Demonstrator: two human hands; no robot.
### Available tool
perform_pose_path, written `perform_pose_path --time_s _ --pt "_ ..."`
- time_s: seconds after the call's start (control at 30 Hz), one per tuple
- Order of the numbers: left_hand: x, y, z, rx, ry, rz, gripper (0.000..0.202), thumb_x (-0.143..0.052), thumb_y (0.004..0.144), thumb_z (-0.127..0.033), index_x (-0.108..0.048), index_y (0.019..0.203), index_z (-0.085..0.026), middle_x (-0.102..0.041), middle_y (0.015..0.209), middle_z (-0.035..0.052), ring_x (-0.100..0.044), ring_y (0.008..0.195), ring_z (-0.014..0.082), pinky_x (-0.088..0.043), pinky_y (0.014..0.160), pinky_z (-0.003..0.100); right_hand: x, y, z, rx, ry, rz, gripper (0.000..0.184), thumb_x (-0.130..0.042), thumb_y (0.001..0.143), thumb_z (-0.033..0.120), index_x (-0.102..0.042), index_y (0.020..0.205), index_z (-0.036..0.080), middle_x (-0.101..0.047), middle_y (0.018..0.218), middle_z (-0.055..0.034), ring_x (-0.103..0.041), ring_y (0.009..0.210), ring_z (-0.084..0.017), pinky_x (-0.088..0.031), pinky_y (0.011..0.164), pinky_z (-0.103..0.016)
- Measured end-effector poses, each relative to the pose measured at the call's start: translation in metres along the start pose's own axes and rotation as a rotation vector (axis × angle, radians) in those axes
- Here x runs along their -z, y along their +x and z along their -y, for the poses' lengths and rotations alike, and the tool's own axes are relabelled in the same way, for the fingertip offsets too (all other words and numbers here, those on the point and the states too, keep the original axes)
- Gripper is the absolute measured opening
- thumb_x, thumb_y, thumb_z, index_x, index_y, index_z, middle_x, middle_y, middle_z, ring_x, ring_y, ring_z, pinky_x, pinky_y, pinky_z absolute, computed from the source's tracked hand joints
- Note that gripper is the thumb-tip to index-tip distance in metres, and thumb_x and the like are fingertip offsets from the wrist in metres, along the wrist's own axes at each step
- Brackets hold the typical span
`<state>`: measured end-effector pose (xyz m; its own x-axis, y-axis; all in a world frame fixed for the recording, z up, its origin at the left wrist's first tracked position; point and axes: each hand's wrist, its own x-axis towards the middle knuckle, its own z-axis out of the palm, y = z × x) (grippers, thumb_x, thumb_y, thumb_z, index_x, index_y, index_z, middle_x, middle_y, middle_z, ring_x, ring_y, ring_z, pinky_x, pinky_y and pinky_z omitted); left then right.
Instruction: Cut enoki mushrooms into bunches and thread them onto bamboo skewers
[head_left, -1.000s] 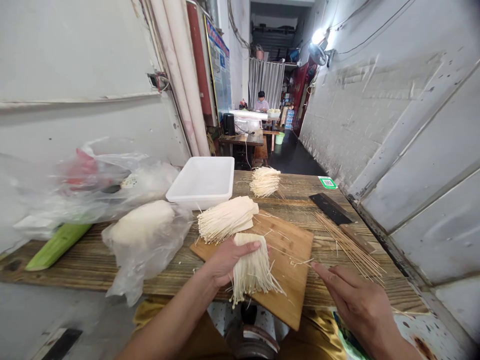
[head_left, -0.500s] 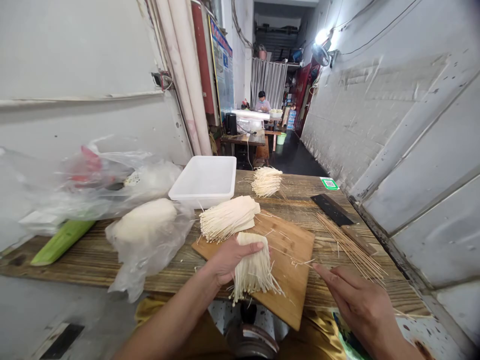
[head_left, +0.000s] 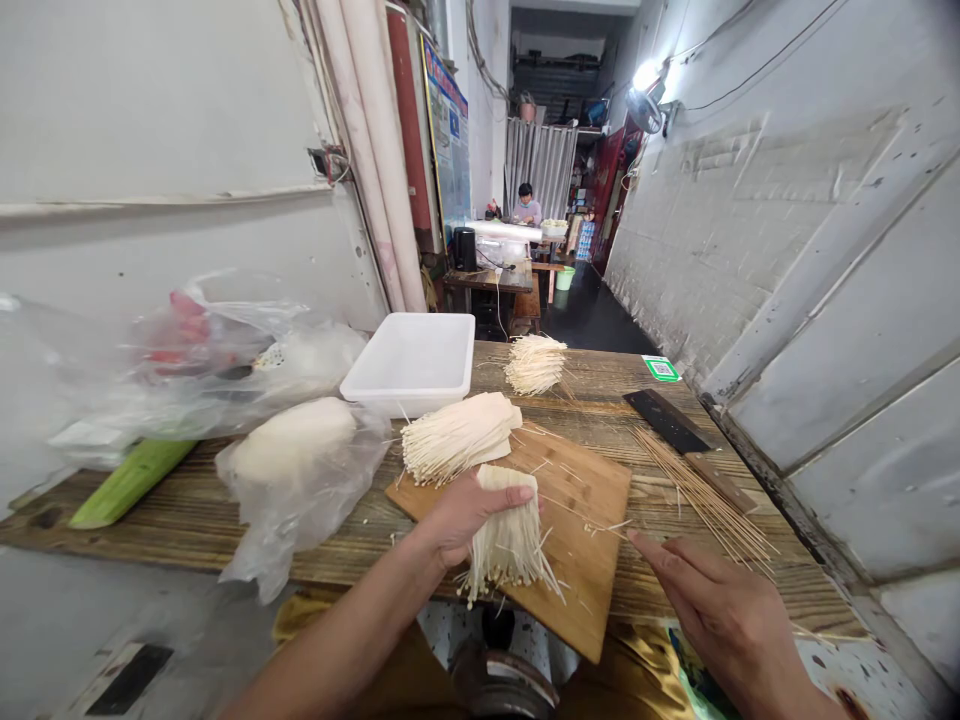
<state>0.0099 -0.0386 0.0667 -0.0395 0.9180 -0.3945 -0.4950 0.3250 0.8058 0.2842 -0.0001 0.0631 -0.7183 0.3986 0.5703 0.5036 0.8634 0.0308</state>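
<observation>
Left hand (head_left: 457, 520) clamped on a flattened bunch of enoki mushrooms (head_left: 504, 545), thumb laid across the upper face near the bunch's far end. From this grip the pale stems fan toward the wearer, their small caps (loosely splayed) lying nearest the body, over the near edge of a wooden cutting board (head_left: 574, 590). Right hand (head_left: 724, 595), to the right of the grip and apart from the bunch, has its fingers drawn together on a thin skewer (head_left: 574, 511) running leftward to the bunch; whether its tip enters the stems cannot be told. Just beyond the left hand lies a larger enoki pile (head_left: 454, 437), with a white tub (head_left: 409, 355) behind it. Beyond the right hand are loose skewers (head_left: 697, 490) and a cleaver (head_left: 667, 420).
</observation>
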Motion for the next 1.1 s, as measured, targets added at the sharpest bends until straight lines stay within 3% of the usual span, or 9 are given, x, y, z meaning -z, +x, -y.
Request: perform_pose_path --time_s 0.47,0.7,0.9,1.1 --pt "-0.004 0.001 0.001 -0.060 0.033 -0.035 0.037 -0.089 0.046 -0.028 -0.070 0.072 -0.011 -0.072 0.070 0.0053 -0.064 0.062 0.0170 -0.051 0.066 0.030 0.001 0.000 -0.001 0.009 -0.054 0.000 0.033 -0.037 0.095 0.011 -0.063 0.113 0.018 -0.062 0.070 0.0007 -0.061 0.056 -0.008 -0.042 0.047 -0.019" --pt "-0.005 0.003 0.001 -0.059 0.031 0.009 0.035 -0.088 0.048 -0.028 -0.070 0.072 -0.012 -0.072 0.069 0.0045 -0.064 0.062 0.0169 -0.051 0.067 0.030 -0.003 -0.006 -0.009 0.014 -0.031 0.043 0.033 -0.042 0.093 0.012 -0.062 0.119 0.019 -0.068 0.081 -0.0022 -0.065 0.063 -0.009 -0.047 0.054 -0.017" --pt "-0.007 0.000 -0.001 -0.072 0.044 0.028 0.033 -0.088 0.047 -0.029 -0.070 0.069 -0.012 -0.071 0.067 0.0041 -0.063 0.060 0.0163 -0.050 0.066 0.030 -0.006 0.001 -0.010 -0.042 0.160 0.039 0.031 -0.044 0.092 0.012 -0.063 0.116 0.019 -0.068 0.078 -0.0034 -0.065 0.066 -0.012 -0.050 0.055 -0.019" --pt "-0.018 -0.001 0.001 -0.092 0.073 0.054 0.036 -0.088 0.047 -0.027 -0.072 0.076 -0.013 -0.072 0.069 0.0047 -0.066 0.070 0.0208 -0.050 0.073 0.033 -0.013 0.012 -0.003 -0.066 0.286 0.031 0.027 -0.044 0.093 0.013 -0.064 0.110 0.019 -0.070 0.085 -0.0057 -0.068 0.071 -0.013 -0.052 0.059 -0.021"
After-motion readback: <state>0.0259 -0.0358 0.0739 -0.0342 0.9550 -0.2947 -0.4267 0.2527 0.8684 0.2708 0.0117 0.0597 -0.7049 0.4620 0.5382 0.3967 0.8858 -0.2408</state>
